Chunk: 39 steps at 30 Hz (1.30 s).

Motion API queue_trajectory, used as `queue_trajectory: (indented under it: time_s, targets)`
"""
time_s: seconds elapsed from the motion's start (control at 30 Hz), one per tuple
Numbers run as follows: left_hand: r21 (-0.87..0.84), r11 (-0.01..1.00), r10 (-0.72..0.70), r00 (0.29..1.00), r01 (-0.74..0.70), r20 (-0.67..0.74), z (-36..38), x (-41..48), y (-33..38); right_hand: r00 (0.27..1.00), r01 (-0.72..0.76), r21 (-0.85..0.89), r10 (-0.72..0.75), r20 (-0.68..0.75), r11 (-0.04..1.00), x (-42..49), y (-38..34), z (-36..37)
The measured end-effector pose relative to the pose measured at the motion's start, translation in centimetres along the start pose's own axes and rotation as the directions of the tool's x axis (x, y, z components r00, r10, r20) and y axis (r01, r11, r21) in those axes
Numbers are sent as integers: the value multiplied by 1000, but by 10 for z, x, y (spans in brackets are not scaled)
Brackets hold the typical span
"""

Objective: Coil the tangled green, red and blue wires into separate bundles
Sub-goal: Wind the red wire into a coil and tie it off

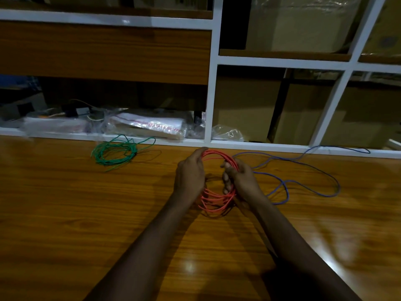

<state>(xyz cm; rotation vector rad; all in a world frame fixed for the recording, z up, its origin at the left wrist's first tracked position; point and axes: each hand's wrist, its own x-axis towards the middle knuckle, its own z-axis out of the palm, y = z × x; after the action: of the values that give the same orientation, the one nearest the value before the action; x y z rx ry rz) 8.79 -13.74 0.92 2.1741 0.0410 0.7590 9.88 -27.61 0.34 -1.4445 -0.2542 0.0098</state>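
- Table point(86, 213): wood top, all three wires are on or over it. A white shelf frame point(211, 83) runs along the far edge.
- Blue wire point(286, 190): loose and uncoiled, sprawled in wide loops right of the hands. Its near strands run up just behind the right hand; can't tell if they touch the red loops. Risk: a blue strand catches in the red coil and gets dragged or wound in, so the bundles aren't separate.
- Green wire point(112, 163): rough coil lying flat at far left, well apart from the hands, tail ends sticking out. Risk: it's untied, so a bump or a dragged strand could spring it open.
- Red wire point(214, 203): ring of many loops held between both hands, top arc near the shelf frame and bottom arc hanging low; can't tell if it touches the table. Risk: the loops already fan apart at the bottom, so a slack grip lets them slide and retangle.
- Left hand point(191, 172): seen from the back, curled round the coil's left side.
- Right hand point(240, 177): grips the coil's right side.
- Right fingers point(226, 179): wrapped inward through the ring, red strands crossing over them.
- Left fingertips point(200, 155): on the coil's top-left arc.
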Motion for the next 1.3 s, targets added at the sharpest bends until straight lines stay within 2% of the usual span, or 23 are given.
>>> queue_trajectory:
  time_s: [0.13,0.23,0.37,0.5,0.57,0.63,0.73,0.8,0.9,0.93,0.97,1.03,1.07,1.17,1.23,1.3]
  targets:
    - [92,994,54,993,-63,101,4,0,-6,996,-90,135,92,-9,987,3,-1,-7]
    - [135,988,52,984,-76,173,7,1,-5,995,-103,167,102,14,980,2,-3,-11]
    - [70,997,25,981,-39,192,8,-2,-5,995,-91,147,98,-36,985,3,-2,-10]
    - [-103,995,22,995,-11,98,13,-7,-1,997,27,-11,-28,-77,1000,7,7,-13]
    - [-124,992,31,997,-23,65,15,-10,2,983,149,-192,-166,-78,970,11,14,-15]
    - [-149,988,39,999,-33,38,16,-11,4,943,273,-423,-327,-59,864,13,16,-17]
    - [-173,984,44,999,-42,6,15,-11,7,892,380,-618,-451,46,688,10,17,-17]
    - [-165,985,55,998,-56,-7,14,-11,8,864,412,-699,-495,96,584,10,18,-16]
    - [-163,984,74,997,-77,-22,14,-12,8,844,402,-736,-533,66,545,12,20,-13]
    - [-162,984,74,997,-77,-22,14,-12,8,849,397,-725,-526,56,563,11,19,-11]
    - [-160,984,73,997,-75,-22,14,-12,7,875,377,-666,-484,28,643,10,17,-9]
    - [-165,983,71,997,-74,-24,13,-11,6,959,254,-372,-283,-26,893,3,11,-4]
    - [-176,981,77,997,-80,-25,12,-11,5,987,157,-214,-163,-11,964,0,7,-3]
    - [-217,970,110,994,-111,-16,10,-10,-1,997,-47,45,44,55,998,0,-2,-6]
    - [-196,969,152,988,-150,-5,9,-9,-2,994,-102,56,99,52,993,4,-4,-9]
    - [-97,972,217,976,-215,7,8,-8,-2,995,-83,-25,84,51,996,5,-5,-10]
